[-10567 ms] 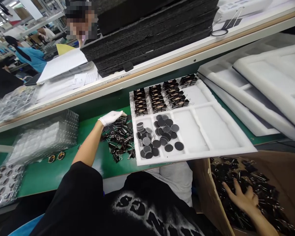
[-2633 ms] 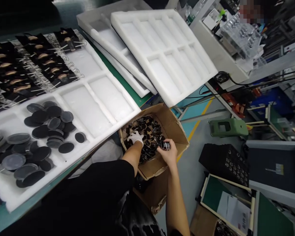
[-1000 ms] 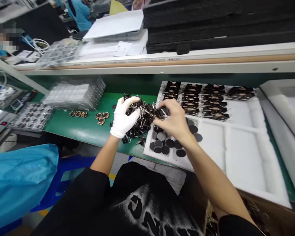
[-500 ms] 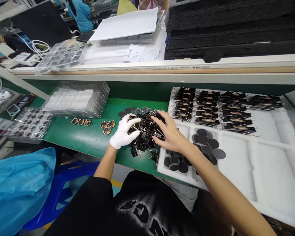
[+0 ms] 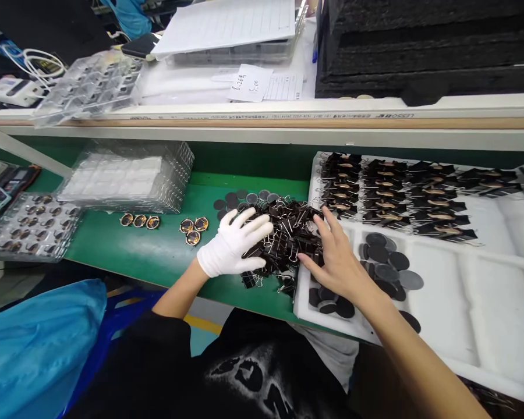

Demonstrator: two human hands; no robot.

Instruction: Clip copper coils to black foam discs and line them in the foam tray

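Binder-clip pile [image 5: 288, 235], jumbled w/ no single long axis, sits on green bench [image 5: 152, 253] btwn gloved L hand [image 5: 234, 243] & bare R hand [image 5: 340, 259], approx equally near, fingers apart on both.

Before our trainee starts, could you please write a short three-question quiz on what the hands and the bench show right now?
1. Multiple choice: what lies heaped between the left hand and the right hand?
A) batteries
B) black binder clips
C) rolls of tape

2. True or false: the right hand wears a white glove.

3. Count: how many round gold-rimmed pieces lie directly on the green bench top?

Key:
1. B.
2. False; the white glove is on the left hand, and the right hand is bare.
3. Six: three in a row and three in a small cluster.
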